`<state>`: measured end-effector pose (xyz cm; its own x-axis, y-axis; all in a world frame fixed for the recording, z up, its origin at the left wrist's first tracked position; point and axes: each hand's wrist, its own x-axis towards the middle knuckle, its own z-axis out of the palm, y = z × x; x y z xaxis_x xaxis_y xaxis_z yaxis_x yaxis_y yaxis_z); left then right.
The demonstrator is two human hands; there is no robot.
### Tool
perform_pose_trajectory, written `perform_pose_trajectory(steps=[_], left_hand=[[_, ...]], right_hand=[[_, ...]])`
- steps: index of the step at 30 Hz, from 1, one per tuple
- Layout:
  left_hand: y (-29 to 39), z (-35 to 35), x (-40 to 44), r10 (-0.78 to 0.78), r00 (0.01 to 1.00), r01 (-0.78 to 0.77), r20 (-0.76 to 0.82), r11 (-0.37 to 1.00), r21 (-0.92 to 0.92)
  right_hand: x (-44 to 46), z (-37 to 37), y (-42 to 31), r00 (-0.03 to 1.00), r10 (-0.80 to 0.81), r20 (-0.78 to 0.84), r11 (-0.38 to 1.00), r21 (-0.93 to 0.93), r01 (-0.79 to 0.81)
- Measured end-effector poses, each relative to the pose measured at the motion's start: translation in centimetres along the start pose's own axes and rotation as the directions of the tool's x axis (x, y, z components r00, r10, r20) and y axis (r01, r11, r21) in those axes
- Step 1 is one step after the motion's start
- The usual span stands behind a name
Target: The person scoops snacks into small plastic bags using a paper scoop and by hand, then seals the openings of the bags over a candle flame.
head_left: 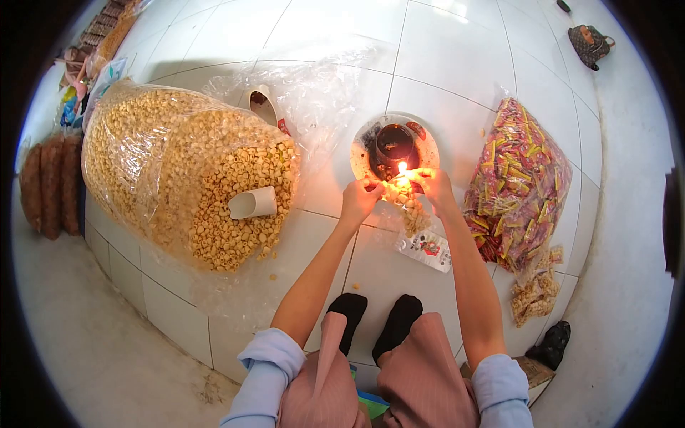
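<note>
Between my two hands a small clear bag of snack rings (414, 214) hangs, its top edge stretched close to a small flame (402, 167). My left hand (362, 200) pinches the left end of that edge, and my right hand (432, 187) pinches the right end. The flame rises at the front of a dark, stained burner cup (394, 143) standing on a round plate (429, 153). Beneath the hanging bag a white printed packet (428, 250) lies on the tiles.
A large clear sack of snack rings (157, 157) lies at left, with a white scoop (253, 203) on the rings. Another scoop (263, 107) lies behind. At right are a bag of red-yellow sachets (517, 178), small filled bags (535, 296) and a black bag (551, 346).
</note>
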<state>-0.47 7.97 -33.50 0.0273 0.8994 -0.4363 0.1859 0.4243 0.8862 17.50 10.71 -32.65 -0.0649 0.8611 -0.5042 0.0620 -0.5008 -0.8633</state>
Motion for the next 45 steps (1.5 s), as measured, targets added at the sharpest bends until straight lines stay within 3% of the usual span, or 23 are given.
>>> perform_pose_trajectory(steps=[3,13,19,24,27,28,30,34,36,38,45], left_hand=[[-0.5,0.2,0.7,0.032,0.999,-0.031,-0.044,0.999,0.015],[-0.2,1.0,1.0,0.044,0.998,-0.047,-0.052,0.998,-0.051],[1.1,1.1,0.7,0.034,0.999,-0.033,0.022,0.997,-0.067],[0.7,2.2,0.8,-0.081,0.997,0.073,-0.017,0.955,-0.286],[0.4,3.6,-0.5,-0.098,0.995,0.097,0.012,0.940,-0.327],[0.9,3.9,-1.6,-0.079,0.997,0.073,-0.004,0.946,-0.316],[2.0,4.4,-3.1,-0.065,0.998,0.063,0.002,0.949,-0.308],[3.8,4.6,-5.6,-0.011,1.000,0.018,0.029,0.968,-0.251],[4.7,4.2,-6.5,0.027,0.999,-0.019,0.034,0.976,-0.215],[5.5,3.8,-7.4,0.059,0.998,-0.057,0.021,0.994,-0.093],[6.2,3.7,-8.6,0.070,0.998,-0.069,0.004,0.989,-0.131]], right_hand=[[0.2,0.1,0.1,0.996,-0.069,-0.058,0.997,0.014,0.070],[-0.1,-0.4,-0.2,0.996,-0.004,-0.093,1.000,0.026,0.006],[0.0,-0.5,-0.1,0.989,-0.017,-0.148,0.995,0.096,0.031],[0.2,-1.0,0.4,0.976,-0.073,-0.206,0.996,0.025,0.080],[-1.1,-1.6,0.9,0.976,-0.086,-0.202,0.990,0.091,0.106],[-2.1,-1.6,0.9,0.975,-0.087,-0.205,0.990,0.092,0.107],[-4.2,-1.7,0.6,0.980,0.051,-0.190,0.939,0.343,0.017],[-7.7,-1.7,-0.9,0.985,0.018,-0.171,0.941,0.335,0.041],[-8.3,-2.0,-0.9,0.999,-0.029,0.039,0.980,0.197,0.020],[-9.1,-2.2,-1.4,1.000,-0.027,0.005,0.979,0.202,0.025],[-9.7,-1.1,-1.7,0.981,-0.017,-0.194,0.967,0.247,0.066]])
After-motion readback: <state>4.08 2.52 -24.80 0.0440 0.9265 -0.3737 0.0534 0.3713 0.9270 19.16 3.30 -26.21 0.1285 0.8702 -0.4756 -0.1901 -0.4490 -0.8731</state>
